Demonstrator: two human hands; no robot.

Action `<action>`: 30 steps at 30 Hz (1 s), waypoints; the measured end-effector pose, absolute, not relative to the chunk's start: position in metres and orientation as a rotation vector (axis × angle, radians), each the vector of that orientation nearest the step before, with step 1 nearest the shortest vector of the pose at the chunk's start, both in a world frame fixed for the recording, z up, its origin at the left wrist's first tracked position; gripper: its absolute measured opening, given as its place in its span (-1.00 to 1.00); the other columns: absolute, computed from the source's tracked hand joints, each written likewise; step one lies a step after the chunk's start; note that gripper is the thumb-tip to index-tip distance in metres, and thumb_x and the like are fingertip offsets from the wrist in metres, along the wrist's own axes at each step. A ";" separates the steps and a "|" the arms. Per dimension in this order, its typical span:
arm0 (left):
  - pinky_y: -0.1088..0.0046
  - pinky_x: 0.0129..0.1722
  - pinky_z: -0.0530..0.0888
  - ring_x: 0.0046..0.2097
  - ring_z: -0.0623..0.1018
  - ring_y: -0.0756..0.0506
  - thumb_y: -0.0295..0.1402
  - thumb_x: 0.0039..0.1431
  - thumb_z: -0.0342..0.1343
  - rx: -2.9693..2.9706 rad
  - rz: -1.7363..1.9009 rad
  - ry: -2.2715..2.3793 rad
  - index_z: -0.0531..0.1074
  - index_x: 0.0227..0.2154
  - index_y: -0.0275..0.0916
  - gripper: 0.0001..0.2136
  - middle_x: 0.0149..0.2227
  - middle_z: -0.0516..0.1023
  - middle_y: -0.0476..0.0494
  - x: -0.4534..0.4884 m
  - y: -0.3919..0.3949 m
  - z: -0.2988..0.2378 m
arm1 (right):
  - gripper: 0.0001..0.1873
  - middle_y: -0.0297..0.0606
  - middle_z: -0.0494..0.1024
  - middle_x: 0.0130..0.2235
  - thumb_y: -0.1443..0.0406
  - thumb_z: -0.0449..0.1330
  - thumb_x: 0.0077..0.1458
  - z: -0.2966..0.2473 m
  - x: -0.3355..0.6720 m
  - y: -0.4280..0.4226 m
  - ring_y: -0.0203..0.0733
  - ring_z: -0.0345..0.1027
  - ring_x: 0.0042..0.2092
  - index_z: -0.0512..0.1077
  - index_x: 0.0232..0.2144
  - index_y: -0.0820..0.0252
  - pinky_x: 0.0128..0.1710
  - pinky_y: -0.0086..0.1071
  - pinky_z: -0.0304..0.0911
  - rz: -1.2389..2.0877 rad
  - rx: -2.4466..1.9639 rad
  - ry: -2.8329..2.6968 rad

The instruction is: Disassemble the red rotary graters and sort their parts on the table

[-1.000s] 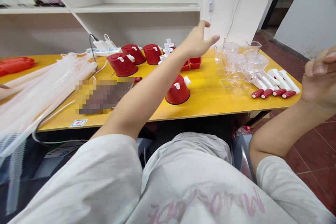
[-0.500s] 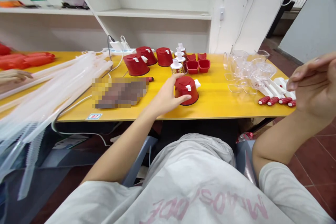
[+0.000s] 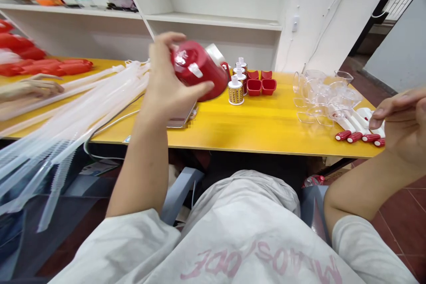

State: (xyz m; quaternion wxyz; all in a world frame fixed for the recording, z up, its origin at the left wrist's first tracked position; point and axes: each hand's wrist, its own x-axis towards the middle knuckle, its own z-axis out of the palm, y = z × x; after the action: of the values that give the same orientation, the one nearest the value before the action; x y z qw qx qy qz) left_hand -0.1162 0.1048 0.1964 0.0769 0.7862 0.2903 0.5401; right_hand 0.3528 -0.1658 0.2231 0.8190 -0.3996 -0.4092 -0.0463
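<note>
At left, long translucent plastic strips (image 3: 113, 93) run past the edge of the yellow desk (image 3: 246, 129). Our left grip (image 3: 171, 86) wraps around a glossy red tapered plastic cup (image 3: 199, 62), tilted above the desk; we judge it light, stiff and rather slippery, best held by its wall. Rightward stand gold perforated drums with white tops (image 3: 235, 94), with moving room before them. Our right grip (image 3: 408, 122), half-curled, holds nothing, near red-ended white handles (image 3: 354, 136).
</note>
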 end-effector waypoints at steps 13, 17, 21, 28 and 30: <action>-0.28 0.81 0.26 0.75 0.32 -0.47 -0.13 0.27 0.79 1.913 1.169 1.591 0.28 0.68 -0.40 0.12 0.69 0.20 -0.52 -0.041 0.247 0.167 | -0.87 -0.23 0.70 -0.50 0.20 0.64 0.16 0.217 0.365 -0.168 -0.18 0.49 -0.58 0.90 -0.37 0.11 -0.72 -0.34 0.34 -0.099 -0.530 -1.198; -0.03 0.83 0.34 0.83 0.32 -0.56 -0.46 0.15 0.81 1.841 1.057 1.723 0.34 0.69 -0.35 0.12 0.78 0.14 -0.67 -0.026 0.250 0.157 | -0.90 -0.26 0.72 -0.49 0.24 0.63 0.21 0.218 0.365 -0.169 -0.20 0.53 -0.57 0.92 -0.34 0.13 -0.69 -0.38 0.40 -0.088 -0.506 -1.223; 0.01 0.87 0.25 0.83 0.33 -0.57 -0.50 0.16 0.81 1.858 1.036 1.701 0.28 0.72 -0.39 0.16 0.81 0.11 -0.74 -0.030 0.259 0.148 | -0.92 -0.29 0.73 -0.48 0.25 0.63 0.25 0.219 0.360 -0.169 -0.22 0.55 -0.55 0.93 -0.32 0.09 -0.66 -0.38 0.45 -0.089 -0.507 -1.238; -0.09 0.87 0.22 0.81 0.36 -0.65 -0.49 0.07 0.81 1.902 0.935 1.704 0.26 0.78 -0.37 0.27 0.84 0.06 -0.75 -0.031 0.265 0.142 | -0.90 -0.25 0.76 -0.46 0.23 0.63 0.25 0.218 0.356 -0.172 -0.21 0.55 -0.55 0.92 -0.32 0.10 -0.67 -0.35 0.42 -0.072 -0.534 -1.240; -0.15 0.87 0.21 0.83 0.32 -0.70 -0.46 0.06 0.81 1.930 0.941 1.714 0.26 0.78 -0.37 0.27 0.83 0.09 -0.77 -0.026 0.263 0.140 | -0.91 -0.27 0.75 -0.47 0.26 0.59 0.25 0.219 0.354 -0.172 -0.21 0.54 -0.56 0.91 -0.32 0.10 -0.69 -0.34 0.38 -0.080 -0.549 -1.239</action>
State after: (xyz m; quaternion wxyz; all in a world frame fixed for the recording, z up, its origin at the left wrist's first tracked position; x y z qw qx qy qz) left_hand -0.0265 0.2634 0.1401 0.1961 0.6889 0.6118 0.3357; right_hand 0.3542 -0.1719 0.2193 0.7785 -0.2537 -0.5729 -0.0372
